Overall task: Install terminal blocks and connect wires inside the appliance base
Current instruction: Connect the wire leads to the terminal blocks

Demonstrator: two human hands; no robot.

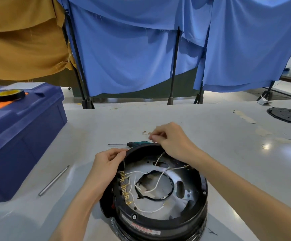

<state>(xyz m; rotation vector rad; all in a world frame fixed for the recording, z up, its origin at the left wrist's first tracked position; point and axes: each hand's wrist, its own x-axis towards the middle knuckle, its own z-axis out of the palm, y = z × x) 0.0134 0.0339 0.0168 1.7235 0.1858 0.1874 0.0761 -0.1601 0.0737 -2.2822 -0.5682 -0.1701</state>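
Nearest, on the bench (228,136), sits the round black base (158,221), open side up. A red and white label (144,230) on its near outer wall carries print too small to read. Inside, a row of brass terminals (125,188) runs along the left wall, and thin white wires (160,178) loop loosely over the metal floor. The base looks rigid and fairly heavy, so it is best steadied by its rim. The wires are soft and limp, the terminals small and easily bent, so each wire is probably best taken just behind its metal tip. The left hand (106,164) has curled fingers, with thumb and forefinger pinching at the far-left rim of the base, though whether a wire is caught there too I cannot tell. The right hand (172,140) hovers over the far rim, its fingertips closed on what looks like a thin wire end (152,136). Just beyond lies a screwdriver (134,144) with a dark green handle, and a slim metal rod (54,180) lies well to the left. Further left stands a blue toolbox (19,133) with a roll of tape (9,94) on its lid. Far right is a black perforated disc (287,115). Blue cloth (132,49) and mustard cloth (19,40) hang behind.
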